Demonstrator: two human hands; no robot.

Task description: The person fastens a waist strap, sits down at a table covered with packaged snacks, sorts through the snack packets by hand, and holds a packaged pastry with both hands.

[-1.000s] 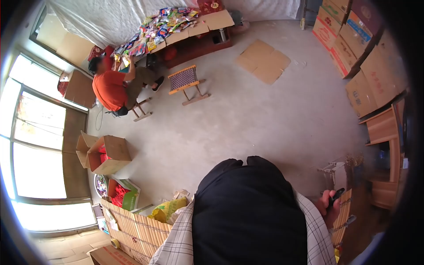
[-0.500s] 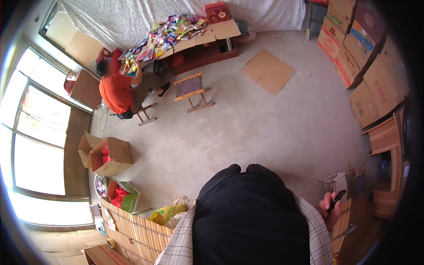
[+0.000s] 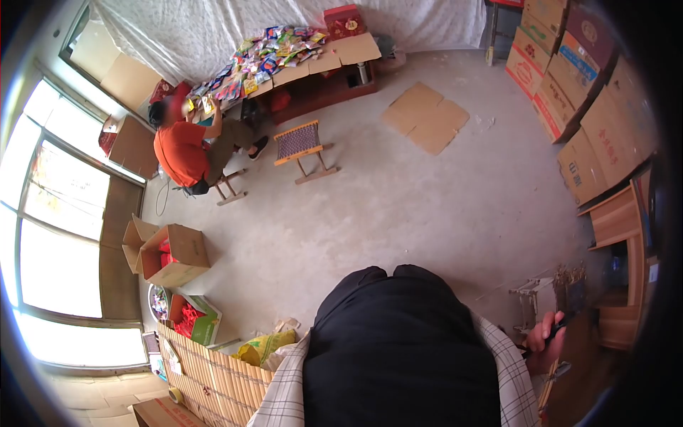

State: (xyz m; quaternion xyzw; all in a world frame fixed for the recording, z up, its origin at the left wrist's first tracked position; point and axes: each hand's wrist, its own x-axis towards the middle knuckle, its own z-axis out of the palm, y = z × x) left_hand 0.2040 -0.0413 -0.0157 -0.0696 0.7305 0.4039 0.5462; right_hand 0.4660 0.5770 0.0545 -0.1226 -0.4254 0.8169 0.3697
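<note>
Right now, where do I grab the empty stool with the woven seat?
Probably the middle of its near wooden rail, coming from the open floor on your side: it's straight, uncovered and edges the woven seat.

Grey floor, bright windows, apparently white curtain.

Red Chinese characters mark the large brown cardboard carton, dark ones the smaller tan cardboard carton. None reads clearly.

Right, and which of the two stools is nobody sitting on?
The stool with its patterned seat in view; the other stool is under the person in orange.
</note>
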